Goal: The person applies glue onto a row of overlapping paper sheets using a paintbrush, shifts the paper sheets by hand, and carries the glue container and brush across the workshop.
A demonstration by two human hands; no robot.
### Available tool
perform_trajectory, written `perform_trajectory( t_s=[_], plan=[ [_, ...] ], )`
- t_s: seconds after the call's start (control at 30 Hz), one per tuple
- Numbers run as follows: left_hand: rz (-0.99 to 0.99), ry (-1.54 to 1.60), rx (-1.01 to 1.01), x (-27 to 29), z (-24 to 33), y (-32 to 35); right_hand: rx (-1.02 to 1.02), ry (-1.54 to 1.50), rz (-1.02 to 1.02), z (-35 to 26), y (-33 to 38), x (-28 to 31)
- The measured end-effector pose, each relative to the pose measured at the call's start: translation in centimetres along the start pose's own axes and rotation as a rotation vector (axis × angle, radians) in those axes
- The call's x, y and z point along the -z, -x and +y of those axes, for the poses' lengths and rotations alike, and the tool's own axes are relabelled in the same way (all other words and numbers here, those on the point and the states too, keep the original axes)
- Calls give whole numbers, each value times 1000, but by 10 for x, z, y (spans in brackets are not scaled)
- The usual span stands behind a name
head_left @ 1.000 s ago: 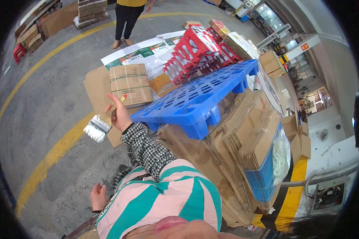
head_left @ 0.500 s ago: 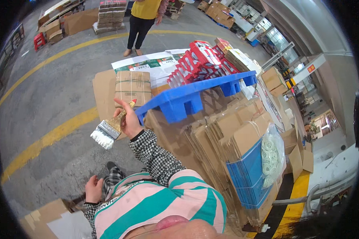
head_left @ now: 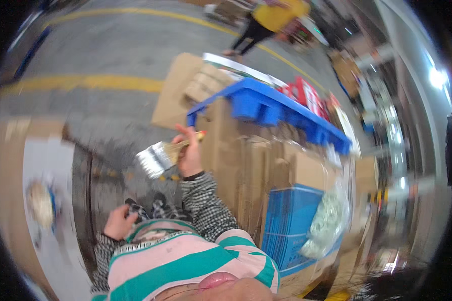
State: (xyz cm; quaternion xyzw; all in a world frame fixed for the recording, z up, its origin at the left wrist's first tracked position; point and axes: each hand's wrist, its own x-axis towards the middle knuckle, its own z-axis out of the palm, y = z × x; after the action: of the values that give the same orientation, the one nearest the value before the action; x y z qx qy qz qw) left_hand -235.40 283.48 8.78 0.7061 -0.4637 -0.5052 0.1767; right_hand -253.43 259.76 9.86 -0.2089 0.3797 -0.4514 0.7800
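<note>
Right hand (head_left: 190, 155) grips paintbrush (head_left: 158, 157) beside stacked brown cartons (head_left: 246, 165).

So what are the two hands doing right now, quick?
Right hand: closed around the wooden handle of a wide silver-bristled paintbrush.
Left hand: loosely curled by the waist, holding nothing visible.

Whole frame motion-blurred. Person in yellow (head_left: 273, 20) cut off at the top edge, head out of view. Round thing on the white sheet (head_left: 42, 203) too smeared to tell, maybe a bowl; brush (head_left: 158, 158) handle hidden in right hand (head_left: 190, 153).
</note>
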Motion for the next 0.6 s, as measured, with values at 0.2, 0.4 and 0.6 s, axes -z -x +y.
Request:
perform_trajectory(
  t_s=[0.2, 0.4, 0.6],
  plan=[
    [458, 75, 96, 7, -73, 79, -23, 141, 38, 61, 16, -12],
    [699, 293, 322, 23, -189, 175, -76, 315, -20, 181, 55, -61],
    [890, 347, 306, 46, -310, 252, -157, 281, -161, 287, 123, -126]
  ],
)
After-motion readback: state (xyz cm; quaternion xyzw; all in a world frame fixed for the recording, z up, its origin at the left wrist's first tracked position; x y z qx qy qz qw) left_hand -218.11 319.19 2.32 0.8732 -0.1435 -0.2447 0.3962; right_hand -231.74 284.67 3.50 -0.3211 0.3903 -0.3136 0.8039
